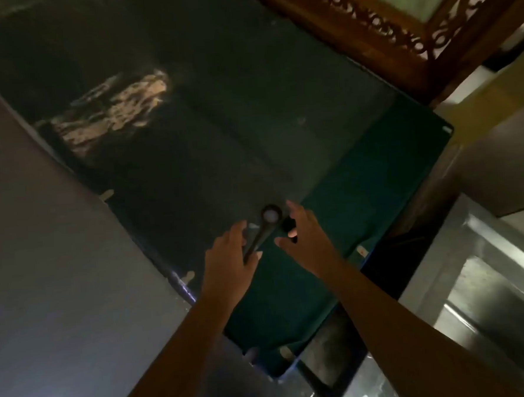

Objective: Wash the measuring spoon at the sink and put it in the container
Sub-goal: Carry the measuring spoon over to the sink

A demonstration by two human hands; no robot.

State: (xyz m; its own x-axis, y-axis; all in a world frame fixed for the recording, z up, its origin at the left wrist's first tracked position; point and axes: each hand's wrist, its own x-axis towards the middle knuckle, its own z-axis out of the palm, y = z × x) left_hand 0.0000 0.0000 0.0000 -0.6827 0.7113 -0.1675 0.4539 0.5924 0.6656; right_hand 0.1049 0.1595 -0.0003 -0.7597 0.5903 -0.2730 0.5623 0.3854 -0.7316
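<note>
A dark measuring spoon (264,229) sits over the dim counter, its round bowl pointing away from me with something pale inside it. My left hand (232,258) grips the spoon's handle between thumb and fingers. My right hand (304,232) hovers just right of the spoon with fingers spread, and a small black object (288,225) lies by its thumb; whether the hand touches it I cannot tell. Both hands are above the edge of a dark green mat (362,198). The steel sink (481,301) is at the lower right. No container is recognisable.
The dark countertop (218,109) carries a light reflection at the upper left. A grey wall (43,257) runs along the left. A carved wooden frame (382,31) stands at the upper right. The scene is dim and blurred.
</note>
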